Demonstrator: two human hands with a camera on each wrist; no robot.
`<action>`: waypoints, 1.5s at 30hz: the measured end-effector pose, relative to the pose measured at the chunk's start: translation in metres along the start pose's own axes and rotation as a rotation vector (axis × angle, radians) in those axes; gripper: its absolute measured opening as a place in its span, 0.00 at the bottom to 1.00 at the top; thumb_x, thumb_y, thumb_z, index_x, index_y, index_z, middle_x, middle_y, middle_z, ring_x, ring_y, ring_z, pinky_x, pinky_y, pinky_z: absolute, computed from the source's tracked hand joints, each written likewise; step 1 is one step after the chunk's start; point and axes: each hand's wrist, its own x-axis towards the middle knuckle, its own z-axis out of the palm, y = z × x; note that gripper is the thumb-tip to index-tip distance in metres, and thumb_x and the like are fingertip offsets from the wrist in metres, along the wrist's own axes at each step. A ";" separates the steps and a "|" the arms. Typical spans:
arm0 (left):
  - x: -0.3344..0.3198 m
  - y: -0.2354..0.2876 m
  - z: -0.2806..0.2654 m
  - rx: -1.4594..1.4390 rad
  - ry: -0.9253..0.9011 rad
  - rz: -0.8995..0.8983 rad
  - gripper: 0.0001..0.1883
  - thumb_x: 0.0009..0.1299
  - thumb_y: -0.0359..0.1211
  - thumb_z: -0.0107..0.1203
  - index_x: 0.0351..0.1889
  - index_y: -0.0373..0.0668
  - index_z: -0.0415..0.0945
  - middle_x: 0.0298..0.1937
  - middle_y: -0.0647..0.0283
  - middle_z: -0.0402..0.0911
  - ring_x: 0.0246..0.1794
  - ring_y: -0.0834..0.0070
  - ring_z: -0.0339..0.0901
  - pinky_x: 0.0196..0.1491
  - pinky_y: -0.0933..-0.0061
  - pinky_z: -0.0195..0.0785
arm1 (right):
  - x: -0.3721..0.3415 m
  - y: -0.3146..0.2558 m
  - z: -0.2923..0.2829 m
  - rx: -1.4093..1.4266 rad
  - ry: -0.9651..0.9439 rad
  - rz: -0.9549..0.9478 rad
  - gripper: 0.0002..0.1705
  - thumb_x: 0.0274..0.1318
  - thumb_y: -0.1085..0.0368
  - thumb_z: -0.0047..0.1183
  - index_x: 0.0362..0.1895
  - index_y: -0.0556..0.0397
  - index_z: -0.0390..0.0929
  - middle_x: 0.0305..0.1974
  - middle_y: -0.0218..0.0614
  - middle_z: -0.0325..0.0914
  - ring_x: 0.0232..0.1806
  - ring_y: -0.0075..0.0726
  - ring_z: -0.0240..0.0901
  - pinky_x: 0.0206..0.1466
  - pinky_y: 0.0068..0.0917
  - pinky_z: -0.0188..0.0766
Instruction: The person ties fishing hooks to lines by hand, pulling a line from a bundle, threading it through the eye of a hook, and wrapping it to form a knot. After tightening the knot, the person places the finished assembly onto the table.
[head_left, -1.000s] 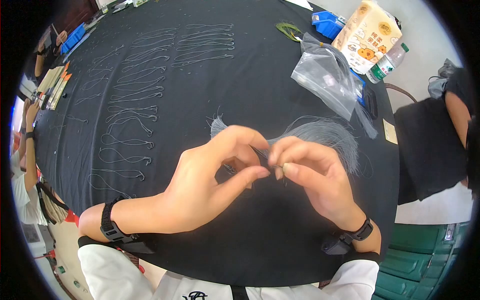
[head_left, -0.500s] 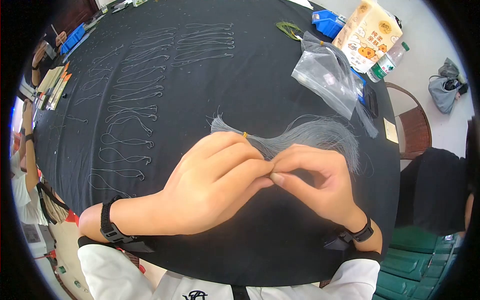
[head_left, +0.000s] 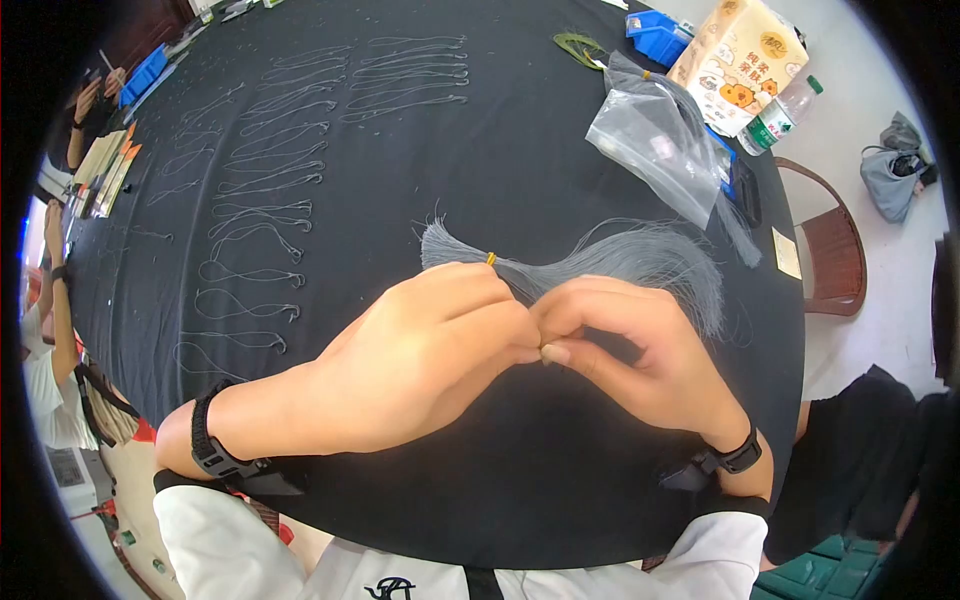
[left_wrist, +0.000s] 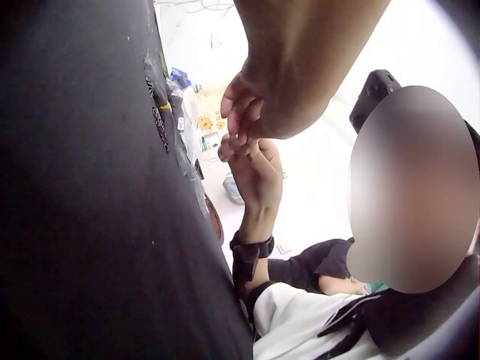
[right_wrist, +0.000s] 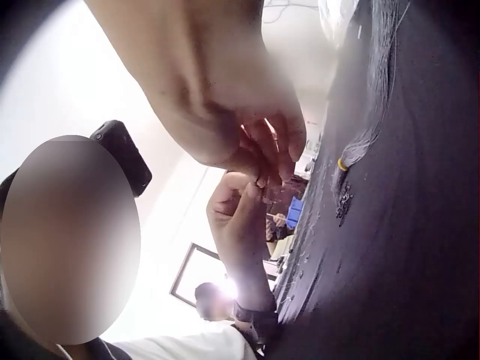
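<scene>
Both hands meet fingertip to fingertip above the black cloth (head_left: 500,480). My left hand (head_left: 410,370), back upward and fingers curled, pinches at the meeting point. Thumb and forefinger of my right hand (head_left: 655,350) pinch there too, leaving a gap behind the tips. The thin grey thread between them is almost wholly hidden by the fingers. In the left wrist view the right hand (left_wrist: 256,176) touches the tips of the left hand (left_wrist: 277,101); the right wrist view has the same contact. Just behind lies a grey thread bundle (head_left: 650,265), tied with a yellow band (head_left: 491,258).
Rows of looped threads (head_left: 250,275) lie on the left. At the back right are a clear plastic bag (head_left: 655,150), a blue bin (head_left: 656,38), a tissue pack (head_left: 738,70) and a bottle (head_left: 782,118). Other people sit or stand at both sides.
My left fingers, spread around a gap a second ago, have curled in and met the right fingertips. The thread seen between them is now covered. The person at the right has shifted.
</scene>
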 end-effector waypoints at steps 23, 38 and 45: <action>0.003 -0.010 -0.007 -0.470 -0.145 -0.558 0.04 0.66 0.25 0.57 0.34 0.32 0.79 0.31 0.63 0.81 0.33 0.82 0.76 0.40 0.79 0.70 | -0.060 0.008 -0.107 -1.103 0.228 0.069 0.04 0.47 0.74 0.54 0.30 0.58 0.74 0.32 0.38 0.74 0.35 0.43 0.71 0.38 0.34 0.66; -0.001 -0.012 0.001 -0.527 -0.130 -0.535 0.05 0.67 0.26 0.56 0.35 0.32 0.78 0.32 0.63 0.81 0.34 0.81 0.77 0.42 0.78 0.71 | -0.094 0.019 -0.121 -0.973 0.350 0.338 0.02 0.50 0.77 0.53 0.30 0.61 0.75 0.32 0.43 0.76 0.35 0.44 0.73 0.41 0.30 0.68; -0.001 -0.010 0.002 -0.511 -0.054 -0.531 0.05 0.67 0.26 0.56 0.36 0.32 0.78 0.33 0.63 0.81 0.36 0.79 0.78 0.44 0.76 0.71 | -0.071 -0.018 -0.035 -0.325 -0.170 0.361 0.07 0.44 0.74 0.59 0.33 0.55 0.81 0.29 0.37 0.80 0.32 0.41 0.77 0.36 0.32 0.73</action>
